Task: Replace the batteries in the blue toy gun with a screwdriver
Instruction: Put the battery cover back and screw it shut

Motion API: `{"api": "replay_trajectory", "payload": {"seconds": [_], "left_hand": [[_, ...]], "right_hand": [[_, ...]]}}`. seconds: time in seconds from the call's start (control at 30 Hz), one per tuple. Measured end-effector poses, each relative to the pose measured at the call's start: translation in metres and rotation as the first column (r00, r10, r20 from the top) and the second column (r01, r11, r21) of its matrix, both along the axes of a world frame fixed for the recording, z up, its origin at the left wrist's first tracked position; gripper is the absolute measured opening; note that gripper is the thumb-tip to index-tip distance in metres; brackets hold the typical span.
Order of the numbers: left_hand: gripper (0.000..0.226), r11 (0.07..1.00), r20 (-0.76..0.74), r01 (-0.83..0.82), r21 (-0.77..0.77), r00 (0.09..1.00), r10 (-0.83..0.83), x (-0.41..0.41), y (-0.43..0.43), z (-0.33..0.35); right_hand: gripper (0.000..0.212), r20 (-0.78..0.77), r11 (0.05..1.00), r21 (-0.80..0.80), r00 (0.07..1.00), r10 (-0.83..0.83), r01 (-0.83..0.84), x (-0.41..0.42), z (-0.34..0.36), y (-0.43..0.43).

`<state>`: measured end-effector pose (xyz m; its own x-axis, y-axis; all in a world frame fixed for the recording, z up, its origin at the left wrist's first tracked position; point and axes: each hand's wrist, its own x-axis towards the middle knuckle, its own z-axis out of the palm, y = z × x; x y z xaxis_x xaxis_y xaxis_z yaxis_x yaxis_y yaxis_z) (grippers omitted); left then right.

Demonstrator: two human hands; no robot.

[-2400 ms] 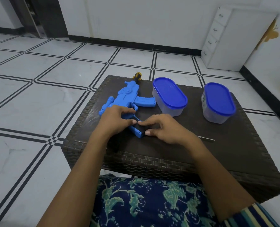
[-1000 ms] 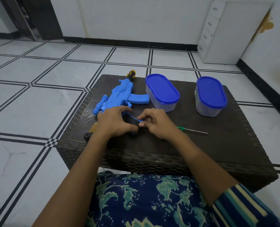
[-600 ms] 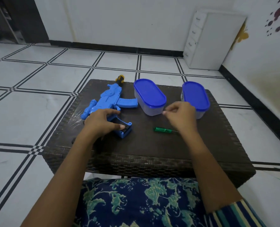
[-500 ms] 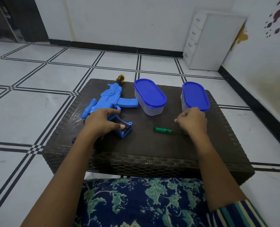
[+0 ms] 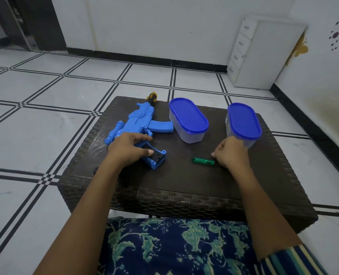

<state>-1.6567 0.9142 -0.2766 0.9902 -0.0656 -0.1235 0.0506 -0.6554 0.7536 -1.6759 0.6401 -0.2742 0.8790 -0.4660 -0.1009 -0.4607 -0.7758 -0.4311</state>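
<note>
Probably at the opening step: steadying the blue toy gun [image 5: 138,124], centre-left of frame, with left hand [image 5: 129,151] curled over its grip, thumb on the dark compartment [image 5: 157,156]. Next, calls for taking up the green screwdriver [image 5: 202,161] at centre. Cannot tell of right hand [image 5: 229,153], fingers curled beside it, if pinching the hidden shaft or something small. Cannot make out batteries or screws.

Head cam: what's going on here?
A person at a wicker table is working on the blue toy gun. The left hand holds its grip, thumb at the dark battery compartment. The curled right hand sits at the shaft end of the green screwdriver lying on the table; whether it grips the shaft isn't visible.
</note>
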Motion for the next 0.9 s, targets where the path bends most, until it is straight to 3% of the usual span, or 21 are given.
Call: {"api": "replay_trajectory", "payload": {"seconds": [0.13,0.23,0.33,0.43,0.67,0.9], "left_hand": [[0.042,1.0,0.02,-0.021,-0.006,1.0,0.021,0.003,0.001,-0.004],[0.042,1.0,0.023,-0.028,-0.006,0.999,0.028,0.004,0.001,-0.005],[0.043,1.0,0.026,-0.031,0.002,0.999,0.031,0.005,0.001,-0.006],[0.043,1.0,0.045,-0.027,-0.006,0.999,0.027,0.006,0.001,-0.008],[0.041,1.0,0.063,-0.014,-0.009,0.998,0.015,0.006,0.002,-0.01],[0.042,1.0,0.068,-0.016,0.005,0.998,0.015,0.008,0.002,-0.01]], "right_hand": [[0.008,-0.047,0.995,-0.067,0.996,0.073,-0.076,-0.005,0.002,0.007],[0.005,0.106,0.977,0.024,0.973,0.207,-0.211,-0.01,0.01,0.018],[0.01,0.281,0.85,0.08,0.83,0.482,-0.521,-0.022,0.023,0.055],[0.009,0.279,0.666,-0.013,0.637,0.719,-0.746,-0.025,0.019,0.091],[0.007,0.215,0.586,-0.171,0.55,0.807,-0.792,-0.016,0.005,0.102],[0.018,0.125,0.564,-0.238,0.551,0.825,-0.791,-0.016,0.01,0.105]]}}
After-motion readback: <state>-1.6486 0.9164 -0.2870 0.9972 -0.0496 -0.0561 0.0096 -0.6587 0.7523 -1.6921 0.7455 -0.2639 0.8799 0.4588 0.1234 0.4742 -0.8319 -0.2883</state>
